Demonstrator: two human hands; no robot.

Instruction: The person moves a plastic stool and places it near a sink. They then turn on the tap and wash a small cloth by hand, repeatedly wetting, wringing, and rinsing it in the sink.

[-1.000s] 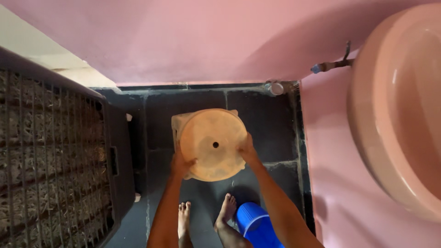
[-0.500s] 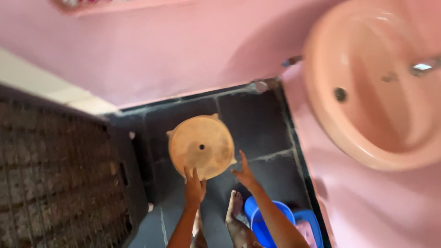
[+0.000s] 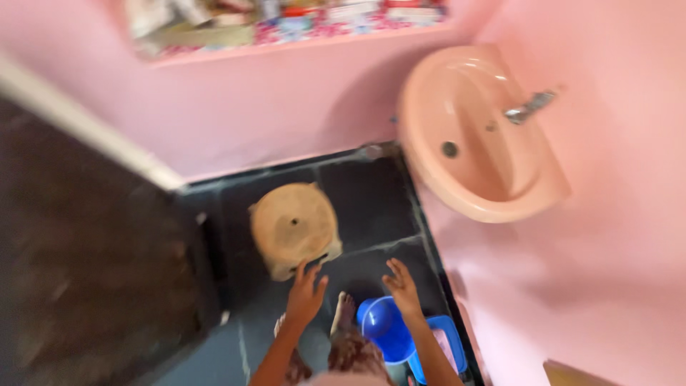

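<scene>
Head view: one round tan stool (image 3: 294, 227) on dark tiled floor (image 3: 364, 196), at 11 o'clock from left hand (image 3: 305, 294), fingertips just beside its near edge, spread wide, empty. Right hand (image 3: 402, 287) also wide, empty, above one blue bucket (image 3: 384, 330). One pink sink (image 3: 471, 136) at 2 o'clock on pink wall (image 3: 286, 107).

Stool (image 3: 293, 227) on floor (image 3: 364, 193), ahead of both hands. Left hand (image 3: 306, 294) just behind stool; right hand (image 3: 401, 286) above bucket (image 3: 386, 330). Basin (image 3: 471, 136) on wall, right of stool. Shelf (image 3: 286, 28) above, behind stool.
</scene>
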